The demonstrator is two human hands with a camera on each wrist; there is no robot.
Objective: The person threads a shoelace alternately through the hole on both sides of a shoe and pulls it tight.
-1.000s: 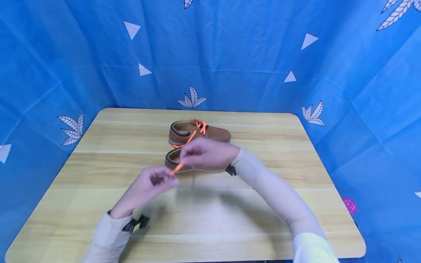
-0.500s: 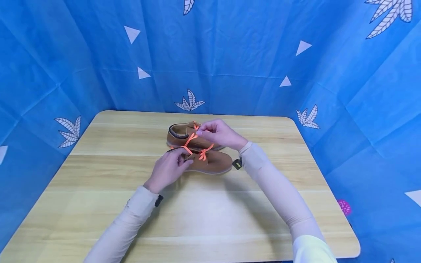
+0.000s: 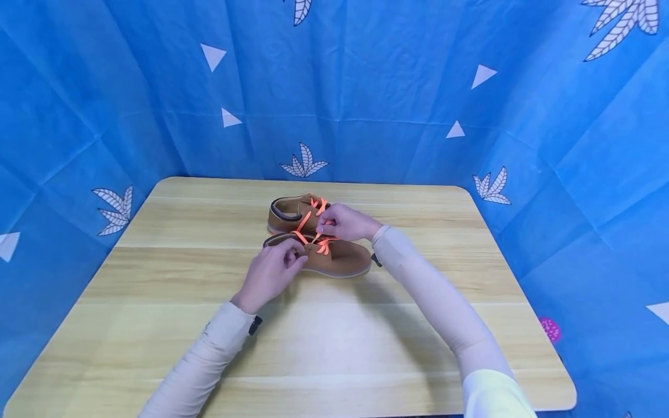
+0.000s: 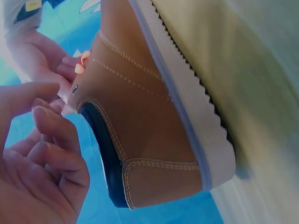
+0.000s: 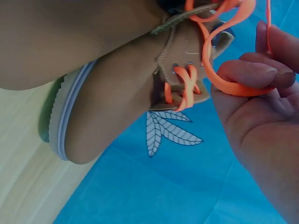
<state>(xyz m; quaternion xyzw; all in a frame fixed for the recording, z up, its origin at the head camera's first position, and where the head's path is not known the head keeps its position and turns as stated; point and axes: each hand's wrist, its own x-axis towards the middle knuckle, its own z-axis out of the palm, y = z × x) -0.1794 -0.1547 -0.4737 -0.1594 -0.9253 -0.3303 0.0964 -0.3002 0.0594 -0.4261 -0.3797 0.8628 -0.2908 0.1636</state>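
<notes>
Two brown shoes with orange laces lie side by side, toes to the right. My left hand (image 3: pixel 268 276) is at the ankle opening of the near shoe (image 3: pixel 347 259); its thumb and forefinger appear to pinch the corner of the eyelet flap (image 4: pixel 77 93). Above that shoe's lacing, my right hand (image 3: pixel 346 223) pinches an orange shoelace (image 5: pixel 238 89), which loops out from between the curled fingers. Behind it, the far shoe (image 3: pixel 284 224) has its lace crossed through the eyelets. The left fingertips' exact contact is partly hidden.
The shoes stand toward the back of a pale wooden table (image 3: pixel 324 360). A blue curtain (image 3: pixel 340 75) with white leaf and triangle prints hangs behind it and along both sides.
Both hands moved forward from in front of the shoes, drawing apart. My left hand settled at the near shoe's opening; my right rose over the far shoe, then lowered with the lace.
</notes>
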